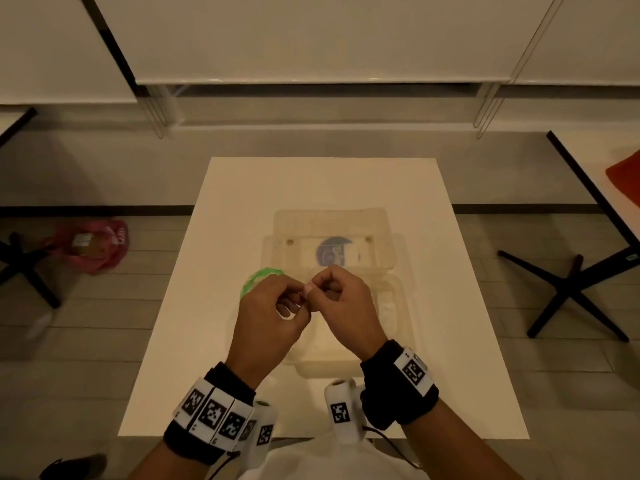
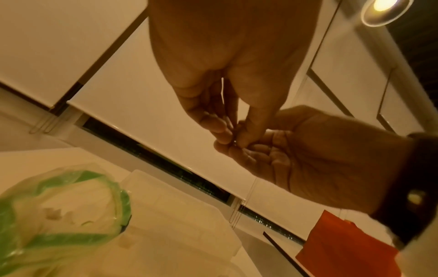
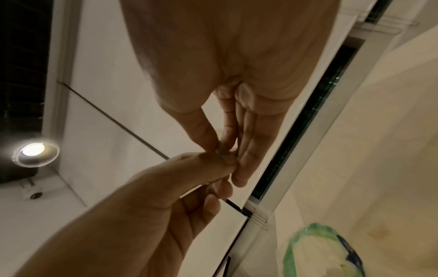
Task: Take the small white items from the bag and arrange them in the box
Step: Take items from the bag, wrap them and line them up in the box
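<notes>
Above the near half of the tabletop (image 1: pixel 467 306), the left hand (image 1: pixel 266 320) and right hand (image 1: pixel 346 306) meet fingertip to fingertip, both pinching one small white item (image 1: pixel 307 289) — tiny enough to slip and drop outside the box (image 1: pixel 398 296) below. The bag (image 1: pixel 258 277) lies touching the box's left side; the tabletop's left and right edges leave open room.

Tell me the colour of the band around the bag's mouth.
Green, on a clear plastic bag; the left wrist view shows it best.
</notes>
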